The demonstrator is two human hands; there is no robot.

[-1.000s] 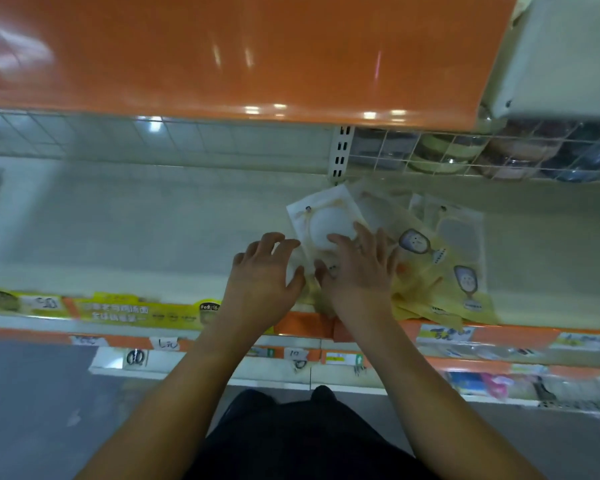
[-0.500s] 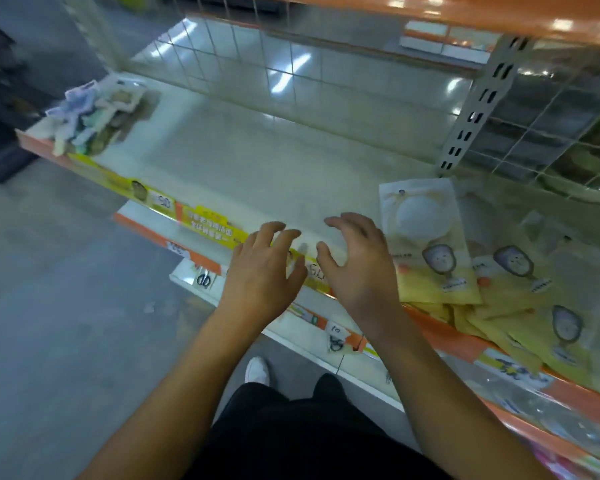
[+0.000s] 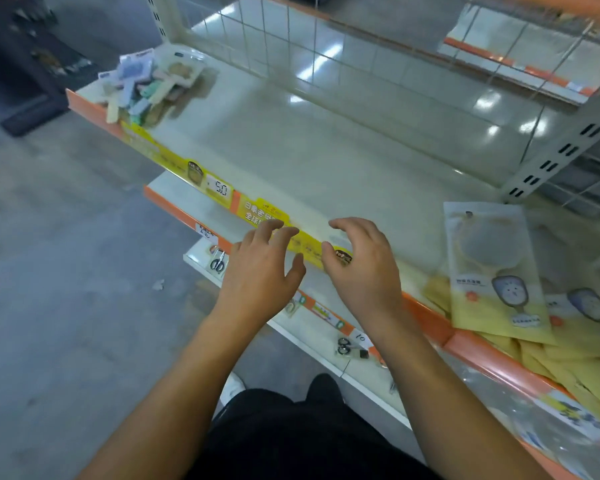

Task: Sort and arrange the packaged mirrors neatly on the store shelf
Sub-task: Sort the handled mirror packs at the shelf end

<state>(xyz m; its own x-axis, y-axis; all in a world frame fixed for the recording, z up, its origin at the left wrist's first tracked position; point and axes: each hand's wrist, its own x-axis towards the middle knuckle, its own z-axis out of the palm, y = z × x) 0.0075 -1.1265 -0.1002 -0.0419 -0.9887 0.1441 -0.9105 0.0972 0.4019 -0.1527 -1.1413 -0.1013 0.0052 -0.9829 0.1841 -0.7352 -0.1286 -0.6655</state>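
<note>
In the head view, both hands hover empty over the front edge of the shelf (image 3: 326, 161), at the centre of the frame. The left hand (image 3: 260, 275) and the right hand (image 3: 364, 268) have their fingers spread and a little curled, and they hold nothing.

The mirrors (image 3: 496, 271) lie at the right of the frame, fanned out and overlapping, some hanging over the orange lip (image 3: 426, 317). A second pile (image 3: 149, 84) of mixed small packs sits at the upper left, well apart; what is in it I cannot tell.

I judge that the step now is to reach for the next packs. It is better to take the loose ones flat, with the thumb under and the fingers on top, then square their edges together before laying them down.

The mirror packs are flat pouches, glossy, pale above and yellow below, probably slippery against each other. The shelf is smooth cream metal with a wire grid (image 3: 326, 53) behind.
</note>
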